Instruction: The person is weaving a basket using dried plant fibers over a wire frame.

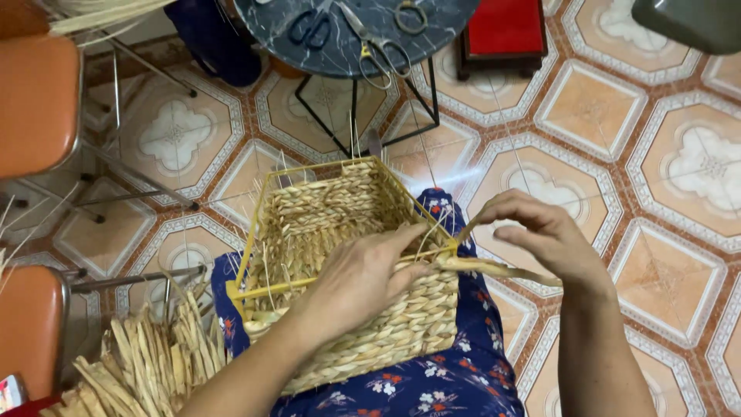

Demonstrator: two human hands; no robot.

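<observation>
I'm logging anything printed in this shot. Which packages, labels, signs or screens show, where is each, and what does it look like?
Only one possible item: a small colourful object at the bottom left corner, beside the orange stool; mostly cut off, so its kind cannot be told.
No label on the woven basket, no signs or screens.

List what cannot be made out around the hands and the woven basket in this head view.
- Left hand: palm and the basket rim beneath it are covered by the hand itself.
- Right hand: its fingertip grip on the straw strand is hidden by the curled fingers.
- Basket's underside: hidden by the lap.
- Straw bundle: cut off by the bottom edge.
- Scissors on the round table: partly cut off by the top edge.
</observation>
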